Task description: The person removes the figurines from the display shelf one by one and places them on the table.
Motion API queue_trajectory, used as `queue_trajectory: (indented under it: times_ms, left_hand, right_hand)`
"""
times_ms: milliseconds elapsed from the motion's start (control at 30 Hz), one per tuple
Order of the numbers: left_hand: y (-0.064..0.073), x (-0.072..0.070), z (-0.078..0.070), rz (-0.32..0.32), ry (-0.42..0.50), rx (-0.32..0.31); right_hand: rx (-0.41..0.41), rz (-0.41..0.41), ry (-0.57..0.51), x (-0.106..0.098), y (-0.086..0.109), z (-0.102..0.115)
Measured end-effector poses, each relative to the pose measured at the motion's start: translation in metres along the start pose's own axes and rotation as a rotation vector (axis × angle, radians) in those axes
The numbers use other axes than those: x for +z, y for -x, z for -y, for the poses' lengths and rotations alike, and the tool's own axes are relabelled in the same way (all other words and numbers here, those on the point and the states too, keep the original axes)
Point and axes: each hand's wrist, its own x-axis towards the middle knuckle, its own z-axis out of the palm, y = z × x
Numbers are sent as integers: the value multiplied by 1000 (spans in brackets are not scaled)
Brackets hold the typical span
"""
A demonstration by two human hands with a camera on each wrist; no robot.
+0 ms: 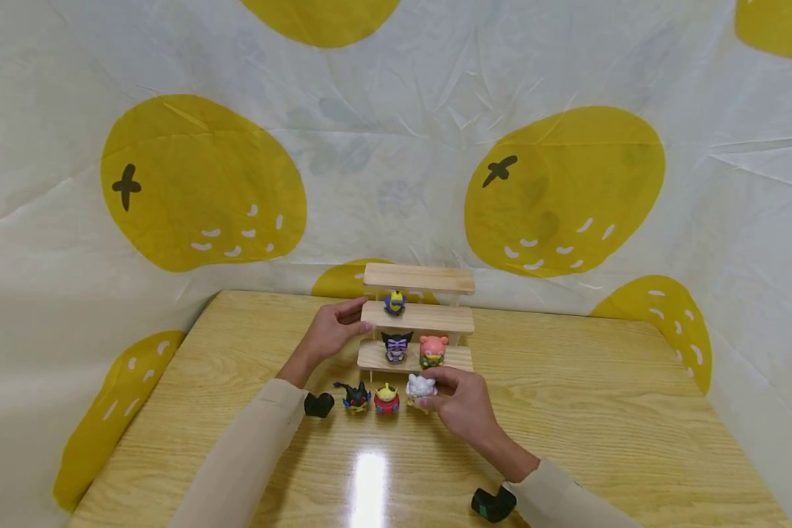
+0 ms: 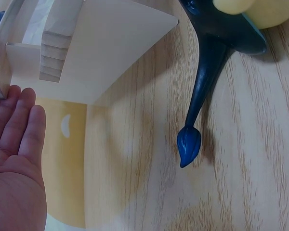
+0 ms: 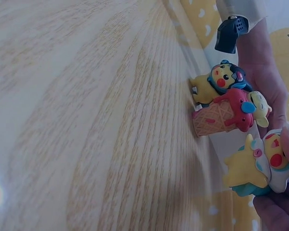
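Beige sleeve (image 1: 570,499) nearest, right grip (image 1: 465,407) pinched the white figurine (image 1: 420,386) six o'clock from the shelf (image 1: 435,317), left grip (image 1: 328,334) loose-fingered at nine, gentle upright handling seeming wise.

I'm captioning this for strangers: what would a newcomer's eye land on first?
Probably the big yellow shapes printed on the white sheet behind the table. Next comes the three-tiered wooden shelf near the table's far edge, with small figurines on its lower two tiers. Just in front of it, the right hand pinches a white-hooded figurine.
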Motion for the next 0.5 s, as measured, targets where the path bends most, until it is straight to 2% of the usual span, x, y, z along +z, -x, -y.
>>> queue_trajectory:
  times_ms: [500]
  left_hand:
    - [-1, -1, 2, 9, -18, 2]
  right_hand:
    - [7, 13, 0, 3, 1, -2]
